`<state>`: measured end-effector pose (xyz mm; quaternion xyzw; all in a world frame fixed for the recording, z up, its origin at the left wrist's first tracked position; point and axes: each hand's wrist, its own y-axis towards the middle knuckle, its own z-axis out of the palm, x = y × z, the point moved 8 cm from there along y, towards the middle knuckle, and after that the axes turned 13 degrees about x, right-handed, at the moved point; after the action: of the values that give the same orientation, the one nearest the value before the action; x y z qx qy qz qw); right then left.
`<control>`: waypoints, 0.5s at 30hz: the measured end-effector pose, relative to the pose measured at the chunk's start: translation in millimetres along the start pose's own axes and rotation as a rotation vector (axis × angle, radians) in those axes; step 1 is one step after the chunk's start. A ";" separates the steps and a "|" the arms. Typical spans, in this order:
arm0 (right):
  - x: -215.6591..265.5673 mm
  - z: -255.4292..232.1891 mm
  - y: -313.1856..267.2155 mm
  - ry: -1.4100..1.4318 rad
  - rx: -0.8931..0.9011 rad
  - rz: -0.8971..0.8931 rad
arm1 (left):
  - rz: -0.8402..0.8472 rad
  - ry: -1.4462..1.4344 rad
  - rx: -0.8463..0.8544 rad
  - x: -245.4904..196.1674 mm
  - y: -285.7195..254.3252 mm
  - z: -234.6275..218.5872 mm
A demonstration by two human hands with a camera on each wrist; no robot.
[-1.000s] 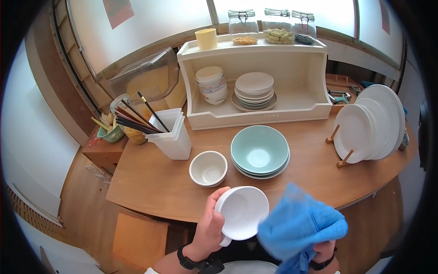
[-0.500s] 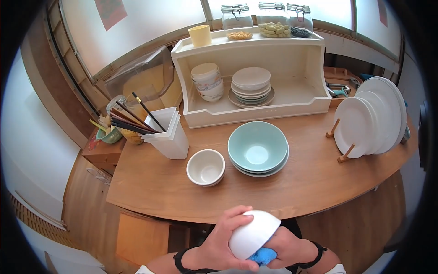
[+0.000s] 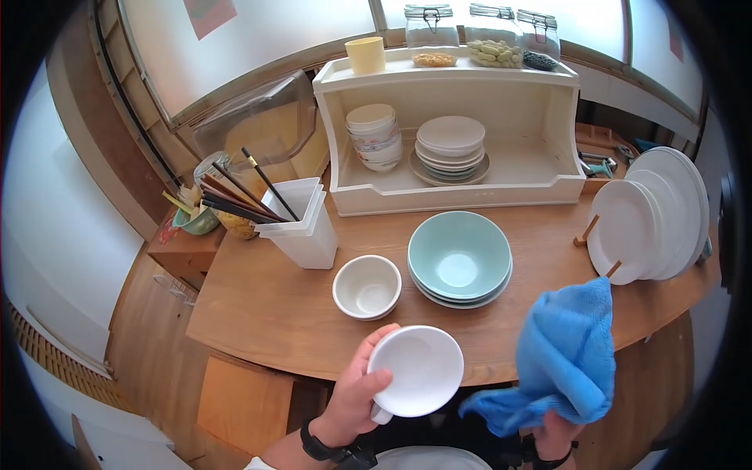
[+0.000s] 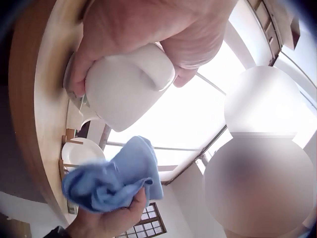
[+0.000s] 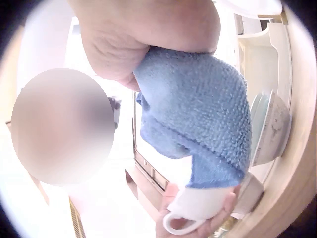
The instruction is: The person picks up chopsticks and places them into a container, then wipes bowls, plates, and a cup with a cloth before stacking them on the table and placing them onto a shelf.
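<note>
A white cup with a handle (image 3: 416, 371) is in my left hand (image 3: 356, 395), its open mouth turned up toward the head camera. The thumb lies over the rim, and the fingers wrap the outer side. In the left wrist view the cup's outer wall (image 4: 124, 89) shows between thumb and fingers. My right hand (image 3: 558, 432) grips a blue towelling cloth (image 3: 568, 352) to the right of the cup, apart from it in the head view. The cloth hangs in folds and hides most of the right fingers. In the right wrist view the cloth (image 5: 198, 104) overlaps the cup.
Beyond the cup stand a small cream bowl (image 3: 366, 287) and stacked teal bowls (image 3: 459, 254). A white chopstick holder (image 3: 305, 231) is at left; white plates (image 3: 623, 231) stand in a wooden rack at right. Behind, a cream shelf (image 3: 458, 200) holds bowls, plates, jars and a yellow cup (image 3: 366, 56).
Half a second ago the cup was tipped sideways with the right hand and cloth inside it. Now the cloth is out, off to the right, and the cup's mouth faces up again.
</note>
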<state>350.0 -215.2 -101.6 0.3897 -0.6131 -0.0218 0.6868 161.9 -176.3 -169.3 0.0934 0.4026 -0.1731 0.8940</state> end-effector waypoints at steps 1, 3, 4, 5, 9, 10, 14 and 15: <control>-1.8 4.7 2.1 -0.078 -0.026 0.013 | 0.003 0.000 0.047 4.0 -1.1 2.2; -7.0 10.4 5.8 -0.233 -0.073 0.040 | -0.056 0.462 0.112 7.2 -8.5 12.2; -11.2 10.3 6.2 -0.308 -0.096 0.053 | 0.034 0.582 0.194 6.3 -10.4 24.5; -14.3 9.5 18.8 -0.364 -0.025 -0.019 | 0.127 0.701 0.273 4.9 -12.5 37.0; -47.2 -9.6 0.1 -0.282 0.117 0.174 | 0.200 1.125 0.548 -9.5 -20.7 68.5; -50.6 -3.9 3.1 -0.376 0.260 0.188 | 0.184 1.245 0.530 -10.7 -23.6 72.5; -94.6 -0.5 -27.3 0.000 -0.163 0.264 | 0.398 1.282 0.445 -19.1 -32.7 85.3; -92.9 5.5 -21.8 -0.003 -0.160 0.268 | 0.523 1.244 0.416 -21.2 -37.7 87.8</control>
<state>332.1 -186.0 -190.8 0.2484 -0.6570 0.0207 0.7115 194.7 -233.1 -96.5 0.4375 0.7618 0.0595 0.4740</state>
